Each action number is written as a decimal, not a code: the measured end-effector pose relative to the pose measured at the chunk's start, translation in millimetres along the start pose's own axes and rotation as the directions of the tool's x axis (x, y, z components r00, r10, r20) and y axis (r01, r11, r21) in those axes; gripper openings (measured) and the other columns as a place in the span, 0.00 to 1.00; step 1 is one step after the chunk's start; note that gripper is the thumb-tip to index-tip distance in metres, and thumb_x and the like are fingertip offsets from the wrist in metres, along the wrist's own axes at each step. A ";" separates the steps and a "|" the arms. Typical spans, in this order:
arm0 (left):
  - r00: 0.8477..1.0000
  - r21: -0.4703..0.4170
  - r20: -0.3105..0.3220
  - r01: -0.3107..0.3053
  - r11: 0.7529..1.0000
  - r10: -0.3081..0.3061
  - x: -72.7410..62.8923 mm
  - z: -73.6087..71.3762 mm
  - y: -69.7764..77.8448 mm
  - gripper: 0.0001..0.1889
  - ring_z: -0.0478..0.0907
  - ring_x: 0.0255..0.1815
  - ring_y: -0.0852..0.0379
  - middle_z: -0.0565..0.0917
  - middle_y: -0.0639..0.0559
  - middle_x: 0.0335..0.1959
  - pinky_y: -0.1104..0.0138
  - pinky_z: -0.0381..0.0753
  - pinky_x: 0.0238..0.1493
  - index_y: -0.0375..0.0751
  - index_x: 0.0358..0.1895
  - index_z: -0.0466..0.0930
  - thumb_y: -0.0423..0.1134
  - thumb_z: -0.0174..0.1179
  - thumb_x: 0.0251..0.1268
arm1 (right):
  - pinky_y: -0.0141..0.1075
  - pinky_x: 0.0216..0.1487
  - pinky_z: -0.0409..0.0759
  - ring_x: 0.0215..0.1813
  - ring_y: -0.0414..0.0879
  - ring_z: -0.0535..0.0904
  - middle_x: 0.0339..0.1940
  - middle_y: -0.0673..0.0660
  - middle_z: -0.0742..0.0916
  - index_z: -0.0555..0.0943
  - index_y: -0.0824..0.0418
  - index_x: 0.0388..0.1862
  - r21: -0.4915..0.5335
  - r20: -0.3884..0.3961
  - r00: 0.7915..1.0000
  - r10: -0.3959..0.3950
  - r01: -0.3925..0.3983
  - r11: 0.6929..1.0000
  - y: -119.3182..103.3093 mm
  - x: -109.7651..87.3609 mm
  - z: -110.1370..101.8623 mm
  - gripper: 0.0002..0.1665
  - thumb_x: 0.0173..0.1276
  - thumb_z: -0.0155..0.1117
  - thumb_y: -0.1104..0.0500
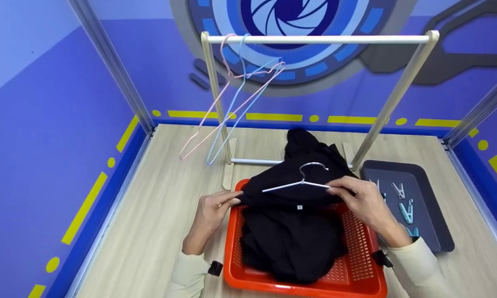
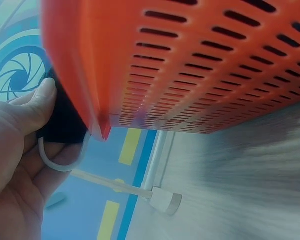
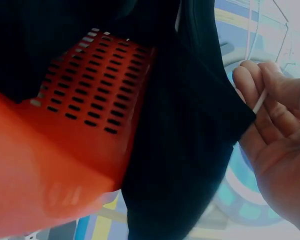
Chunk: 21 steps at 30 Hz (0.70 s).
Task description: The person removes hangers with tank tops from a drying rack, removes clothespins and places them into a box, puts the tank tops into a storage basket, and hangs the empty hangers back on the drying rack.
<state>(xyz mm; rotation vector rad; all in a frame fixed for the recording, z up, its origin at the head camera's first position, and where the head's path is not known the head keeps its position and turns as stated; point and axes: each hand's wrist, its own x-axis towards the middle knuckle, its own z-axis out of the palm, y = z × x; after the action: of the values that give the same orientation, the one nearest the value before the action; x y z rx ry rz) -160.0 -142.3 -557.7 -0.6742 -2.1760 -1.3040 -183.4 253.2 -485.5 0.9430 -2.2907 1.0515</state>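
Observation:
A black garment [image 1: 273, 176] with a small white tag lies over the far part of the red basket [image 1: 230, 248] and hangs out beyond it. Across it is a white clothes hanger [image 1: 302, 182], its metal hook pointing away and its left part hidden in the cloth. My left hand [image 1: 212, 209] pinches the garment's edge at the basket's left rim; in the left wrist view a rounded hanger end [image 2: 60, 166] pokes out below the cloth. With thumb and fingers, my right hand [image 1: 362, 203] pinches the hanger's right arm, close to the cloth.
More black cloth [image 1: 294, 244] lies in the basket. Behind stands a rack [image 1: 319, 39] with a pink hanger [image 1: 205, 120] and a blue hanger [image 1: 232, 111] at its left end. A dark grey tray [image 1: 433, 215] with several clothespins [image 1: 406, 212] sits at the right.

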 end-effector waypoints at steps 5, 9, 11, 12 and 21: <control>1.000 -0.045 -0.030 -0.009 0.999 0.007 2.5 -8.2 12.0 0.20 0.90 0.46 0.48 0.92 0.47 0.47 0.72 0.83 0.53 0.33 0.52 0.92 0.28 0.79 0.53 | 0.20 0.47 0.77 0.38 0.45 0.88 0.37 0.50 0.92 0.91 0.57 0.40 -0.004 -0.067 0.997 -0.031 0.031 1.000 -11.1 -1.1 -1.7 0.20 0.57 0.77 0.80; 0.995 -0.030 -0.073 -0.065 0.997 0.062 9.4 -13.3 26.7 0.23 0.90 0.47 0.47 0.92 0.46 0.48 0.70 0.83 0.56 0.32 0.51 0.92 0.29 0.82 0.48 | 0.20 0.48 0.78 0.39 0.44 0.88 0.38 0.50 0.92 0.91 0.58 0.39 -0.010 -0.098 0.995 -0.031 0.030 0.999 -23.2 -3.6 -5.1 0.23 0.54 0.76 0.83; 0.991 -0.019 -0.087 -0.103 0.994 0.101 13.2 -13.8 34.5 0.23 0.90 0.48 0.46 0.92 0.46 0.48 0.68 0.84 0.56 0.33 0.51 0.92 0.28 0.83 0.47 | 0.19 0.48 0.77 0.40 0.43 0.88 0.38 0.50 0.92 0.91 0.58 0.39 -0.013 -0.102 0.994 -0.027 0.026 1.000 -29.4 -5.0 -6.6 0.22 0.54 0.76 0.82; 0.988 -0.012 -0.089 -0.126 0.992 0.125 14.9 -13.5 38.1 0.23 0.90 0.48 0.46 0.92 0.46 0.49 0.66 0.85 0.56 0.33 0.51 0.92 0.28 0.83 0.47 | 0.19 0.48 0.77 0.40 0.43 0.88 0.38 0.49 0.92 0.91 0.58 0.39 -0.013 -0.103 0.994 -0.030 0.028 1.000 -32.5 -5.5 -7.1 0.22 0.55 0.77 0.82; 0.975 -0.018 -0.076 -0.210 0.978 0.208 23.3 -3.1 57.3 0.19 0.90 0.46 0.47 0.92 0.45 0.47 0.62 0.87 0.53 0.34 0.49 0.93 0.26 0.81 0.50 | 0.22 0.52 0.79 0.41 0.41 0.87 0.39 0.51 0.91 0.90 0.59 0.42 -0.005 -0.104 0.990 -0.093 0.093 0.996 -49.5 -14.5 -6.6 0.24 0.53 0.75 0.83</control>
<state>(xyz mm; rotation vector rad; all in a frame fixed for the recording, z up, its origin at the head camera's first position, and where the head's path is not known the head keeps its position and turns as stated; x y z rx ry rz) -139.9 -117.7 -504.5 -0.8275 -1.9729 -1.2284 -136.5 240.5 -466.9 0.9621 -2.1416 1.0359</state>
